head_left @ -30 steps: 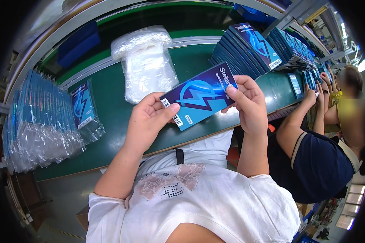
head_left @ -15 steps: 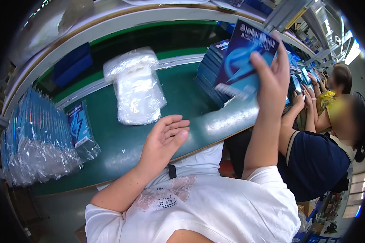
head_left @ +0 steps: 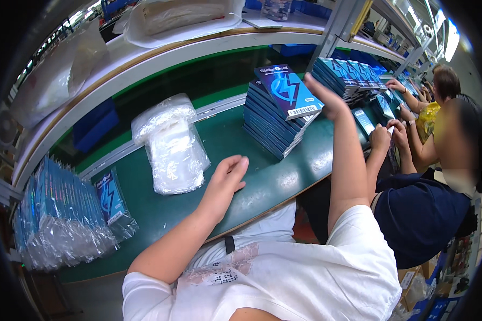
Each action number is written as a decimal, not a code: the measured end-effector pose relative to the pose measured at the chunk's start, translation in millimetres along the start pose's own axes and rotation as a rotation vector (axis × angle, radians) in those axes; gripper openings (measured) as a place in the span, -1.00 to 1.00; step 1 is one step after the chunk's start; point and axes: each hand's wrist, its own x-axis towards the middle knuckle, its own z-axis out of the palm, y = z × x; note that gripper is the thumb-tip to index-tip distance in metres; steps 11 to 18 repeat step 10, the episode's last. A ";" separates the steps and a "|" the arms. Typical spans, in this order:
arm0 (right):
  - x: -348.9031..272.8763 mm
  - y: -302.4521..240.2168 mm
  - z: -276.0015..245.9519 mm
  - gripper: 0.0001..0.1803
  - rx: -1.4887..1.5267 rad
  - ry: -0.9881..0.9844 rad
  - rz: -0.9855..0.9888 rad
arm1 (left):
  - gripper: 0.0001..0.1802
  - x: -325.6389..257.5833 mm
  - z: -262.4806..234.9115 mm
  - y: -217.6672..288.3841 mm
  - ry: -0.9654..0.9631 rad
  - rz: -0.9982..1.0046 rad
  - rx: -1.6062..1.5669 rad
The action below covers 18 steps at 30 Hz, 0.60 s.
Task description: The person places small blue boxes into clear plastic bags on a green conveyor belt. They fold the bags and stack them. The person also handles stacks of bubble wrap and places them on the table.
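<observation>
A thin, flat blue box (head_left: 290, 92) with a lightning-bolt design lies slightly askew on a stack of similar boxes (head_left: 270, 131). Close by its right edge is my right hand (head_left: 326, 99), fingers stretched out and nothing gripped; whether the fingertips touch the box I cannot tell. Over the green table (head_left: 241, 206), my left hand (head_left: 225, 182) hovers near the front edge, empty, its fingers loosely bent and apart. Clear plastic bags (head_left: 177, 155) lie in a pile beyond it, a thicker bundle at their far end.
At far left, bagged blue boxes (head_left: 64, 214) stand packed in a row, with one bagged box (head_left: 111, 200) beside them. More box stacks (head_left: 343, 75) sit at the right. A co-worker's hands (head_left: 385, 136) work close by there. A shelf (head_left: 198, 45) runs above the table's back.
The blue box that my right hand held up now rests on the stack, and that hand has let go. My view has shifted. The left hand remains empty near the table's front.
</observation>
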 end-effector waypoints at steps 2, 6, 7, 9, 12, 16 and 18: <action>-0.9 44.0 4.3 -0.19 0.124 -0.157 0.086 | 0.03 25.4 16.9 15.1 0.018 -0.090 -0.100; -32.1 63.8 30.6 -0.32 0.200 -0.149 0.015 | 0.26 84.7 24.4 20.8 0.033 -0.063 -0.073; -36.2 61.6 28.9 -0.29 0.181 -0.203 0.022 | 0.25 91.9 29.7 23.8 -0.009 -0.049 -0.076; -57.5 51.0 40.8 -0.27 0.200 -0.189 0.031 | 0.24 101.7 32.8 27.8 -0.082 -0.022 -0.079; -72.9 40.4 48.9 -0.27 0.198 -0.252 0.043 | 0.24 104.4 35.8 27.4 -0.093 -0.028 -0.067; -72.9 40.4 48.9 -0.27 0.198 -0.252 0.043 | 0.24 104.4 35.8 27.4 -0.093 -0.028 -0.067; -72.9 40.4 48.9 -0.27 0.198 -0.252 0.043 | 0.24 104.4 35.8 27.4 -0.093 -0.028 -0.067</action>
